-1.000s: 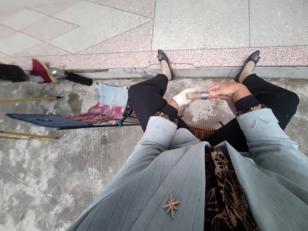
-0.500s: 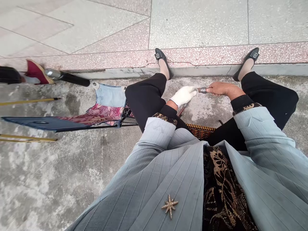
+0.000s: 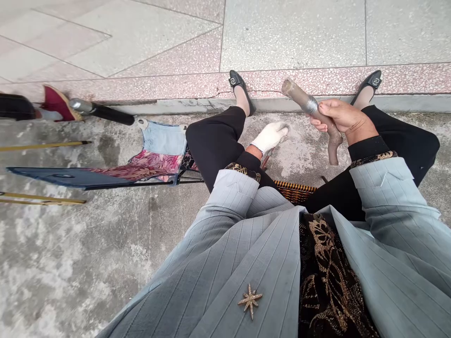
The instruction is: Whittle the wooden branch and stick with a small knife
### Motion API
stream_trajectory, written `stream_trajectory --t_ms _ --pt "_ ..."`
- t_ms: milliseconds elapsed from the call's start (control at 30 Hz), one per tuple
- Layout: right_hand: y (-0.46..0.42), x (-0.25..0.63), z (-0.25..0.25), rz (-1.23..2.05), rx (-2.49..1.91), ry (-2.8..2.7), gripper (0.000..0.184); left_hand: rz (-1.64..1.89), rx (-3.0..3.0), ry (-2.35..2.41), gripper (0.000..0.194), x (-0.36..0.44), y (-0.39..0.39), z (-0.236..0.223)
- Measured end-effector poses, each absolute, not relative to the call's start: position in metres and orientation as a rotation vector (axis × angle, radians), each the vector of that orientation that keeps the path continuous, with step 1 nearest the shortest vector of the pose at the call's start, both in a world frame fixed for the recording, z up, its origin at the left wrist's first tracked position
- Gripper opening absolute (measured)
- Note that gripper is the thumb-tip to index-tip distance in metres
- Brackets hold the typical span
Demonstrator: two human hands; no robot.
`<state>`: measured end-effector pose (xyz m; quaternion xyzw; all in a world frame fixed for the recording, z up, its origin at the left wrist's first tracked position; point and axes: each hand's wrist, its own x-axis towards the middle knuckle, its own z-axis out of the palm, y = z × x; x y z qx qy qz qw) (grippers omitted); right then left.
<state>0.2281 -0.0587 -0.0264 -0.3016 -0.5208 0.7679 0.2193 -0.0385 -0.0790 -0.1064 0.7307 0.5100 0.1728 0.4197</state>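
Observation:
My right hand (image 3: pixel 340 115), bare, is wrapped round a brown wooden stick (image 3: pixel 298 94) with a bent lower end and a band of silvery wire round its middle. The stick is raised and tilted, its blunt round end up and to the left. Lower and to the left, my left hand (image 3: pixel 270 137) wears a white knitted glove, its fingers curled together. A thin reddish-brown rod (image 3: pixel 265 162) shows just below the glove; whether it lies in the grip I cannot tell. Something greyish near the fingertips is too small to name. The two hands are apart.
Between my legs, partly hidden, is a brown and yellow woven seat edge (image 3: pixel 296 190). A folding chair (image 3: pixel 155 162) with patchwork fabric stands at the left, beside another person's red shoe (image 3: pixel 58 104) and yellow poles (image 3: pixel 45 145). A raised tiled step (image 3: pixel 282 89) runs ahead.
My right hand has lifted the stick up and right, away from the left hand, and tilted it. The stick's end has left the gloved fingers. My left hand has stayed nearly in place.

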Motion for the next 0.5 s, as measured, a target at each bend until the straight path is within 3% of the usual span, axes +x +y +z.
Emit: stream_trajectory --t_ms 133,300,400,500 --pt "-0.063 0.227 -0.023 2.4 -0.691 -1.737 0.055 0.468 1.852 1.367 0.021 -0.042 -0.076 -0.101" --pt "-0.063 0.209 -0.036 2.534 -0.959 -2.214 0.058 0.48 1.913 1.462 0.023 -0.046 -0.081 -0.088" --pt "-0.061 0.202 -0.045 2.307 -1.358 -2.441 0.054 0.483 1.884 1.457 0.024 -0.044 -0.085 -0.086" --pt "-0.057 0.201 -0.05 1.819 -1.901 -2.468 0.047 0.482 1.834 1.341 0.026 -0.04 -0.087 -0.092"
